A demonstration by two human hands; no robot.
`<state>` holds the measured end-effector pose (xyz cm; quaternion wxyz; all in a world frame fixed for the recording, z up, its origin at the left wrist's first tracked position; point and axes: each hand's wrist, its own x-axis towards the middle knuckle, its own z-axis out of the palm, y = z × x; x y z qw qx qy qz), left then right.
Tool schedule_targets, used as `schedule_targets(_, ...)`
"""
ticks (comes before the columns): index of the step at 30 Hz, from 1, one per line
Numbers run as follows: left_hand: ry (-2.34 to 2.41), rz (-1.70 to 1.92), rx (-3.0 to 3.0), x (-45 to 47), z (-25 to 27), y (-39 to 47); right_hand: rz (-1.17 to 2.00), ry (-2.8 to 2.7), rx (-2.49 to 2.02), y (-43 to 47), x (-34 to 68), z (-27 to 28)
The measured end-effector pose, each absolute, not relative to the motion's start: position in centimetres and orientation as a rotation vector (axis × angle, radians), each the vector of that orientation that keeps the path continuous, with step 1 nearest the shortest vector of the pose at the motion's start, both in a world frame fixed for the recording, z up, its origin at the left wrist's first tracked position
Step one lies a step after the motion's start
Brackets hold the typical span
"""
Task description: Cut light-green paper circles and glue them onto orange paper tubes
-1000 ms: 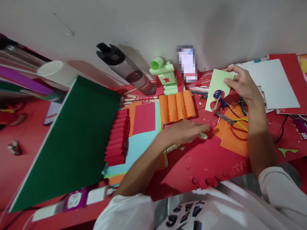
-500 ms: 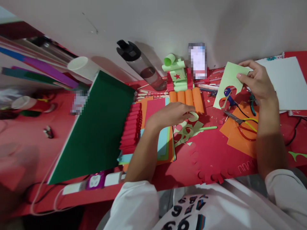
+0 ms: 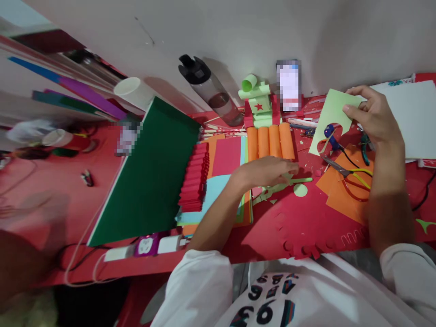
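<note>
My right hand (image 3: 374, 111) is closed on a sheet of light green paper (image 3: 335, 104) with round holes cut along its lower end, held up above the table. My left hand (image 3: 272, 171) is low over light green paper scraps (image 3: 269, 194), palm down with fingers stretched out; they appear to hold nothing. Close by, a light green paper circle (image 3: 300, 190) lies on red paper (image 3: 303, 215). A rolled green paper tube (image 3: 304, 180) is beside it. Scissors with yellow handles (image 3: 354, 174) rest on orange paper (image 3: 345, 206), below the held sheet.
Orange paper rolls (image 3: 269, 143) stand before a green and red paper figure (image 3: 259, 106). Behind are a bottle (image 3: 218, 97) and a phone (image 3: 289, 86). A dark green board (image 3: 146, 181) leans at left by red paper rolls (image 3: 194, 181). A glue gun (image 3: 331, 135) lies right.
The light green circle, at my left fingers before, now lies on the red paper. My left hand has moved right and slightly down. My right hand still holds the cut sheet.
</note>
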<state>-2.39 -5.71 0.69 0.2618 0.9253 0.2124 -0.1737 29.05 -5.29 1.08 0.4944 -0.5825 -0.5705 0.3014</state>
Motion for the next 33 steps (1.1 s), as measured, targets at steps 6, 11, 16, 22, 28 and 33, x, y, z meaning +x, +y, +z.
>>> schedule_targets(6,0.844,-0.6,2.407,-6.3,-1.6,-5.7,0.72,-1.382,-1.383,-5.2,29.8,0.6)
schedule_targets(11,0.909,-0.522,2.481,-7.8,-4.0,-6.8,0.741,-1.392,-1.408,-5.4,29.2,1.1)
schedule_targets(16,0.939,-0.411,2.397,-9.3,-4.2,-7.0,0.757,-1.405,-1.459,-5.7,28.6,1.7)
schedule_targets(22,1.091,-0.117,2.34,-13.1,-3.9,-7.1,0.737,-1.365,-1.455,-6.0,28.8,2.0)
schedule_targets(28,1.273,-0.033,2.28,-15.3,-1.2,-7.2,0.735,-1.371,-1.474,-6.1,28.8,2.2)
schedule_targets(33,1.401,0.033,2.168,-15.4,-0.4,-7.0,0.737,-1.366,-1.463,-6.0,29.2,2.0)
